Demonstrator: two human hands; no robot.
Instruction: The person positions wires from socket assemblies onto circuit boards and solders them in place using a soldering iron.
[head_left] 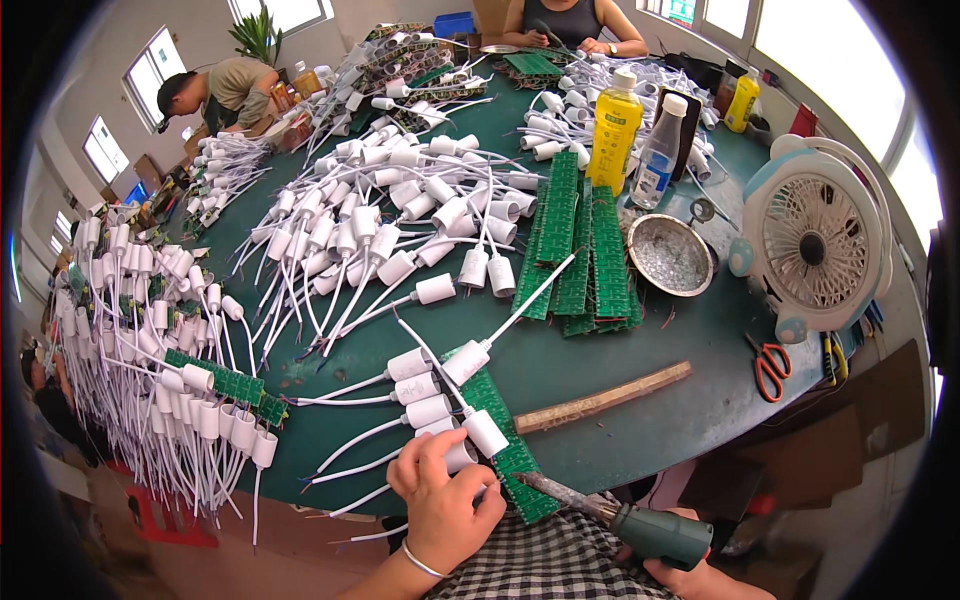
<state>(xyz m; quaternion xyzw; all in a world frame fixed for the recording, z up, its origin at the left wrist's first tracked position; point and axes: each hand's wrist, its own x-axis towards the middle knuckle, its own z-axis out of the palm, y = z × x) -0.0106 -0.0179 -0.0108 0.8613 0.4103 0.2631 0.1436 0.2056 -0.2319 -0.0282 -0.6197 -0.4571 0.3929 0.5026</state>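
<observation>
1. Reaching with the left hand [445,510] to the near end of a green board [520,462], laid from the middle of the bench [650,345] down to its front edge.
2. Bending left thumb and forefinger toward each other, tips close, with the other fingers curled beside the white sockets [424,413]. Cannot tell about a pinch; spot between the tips hidden.
3. Gripping a soldering iron [655,533] by its green handle in the right hand [690,578], fingers wrapped round and partly hidden behind it. Aimed left, metal tip over the near end of the board; cannot tell about contact.
4. Lined up along the board's left side, several white sockets with wires trailing left; lying across the board itself, two more.
5. Just right of the board, a wooden strip [600,397], slanting toward the right edge.
6. Along the right edge, orange-handled scissors [770,372] and a white fan [815,235]; further in, a metal bowl [670,257] beside stacked boards [555,225], with a yellow bottle [615,135] and a clear bottle [657,155] behind.
7. Across the middle, a heap of sockets [395,195]; at the left edge, a hanging bundle [190,385].
8. Beyond the far edge, a seated co-worker [570,20].
</observation>
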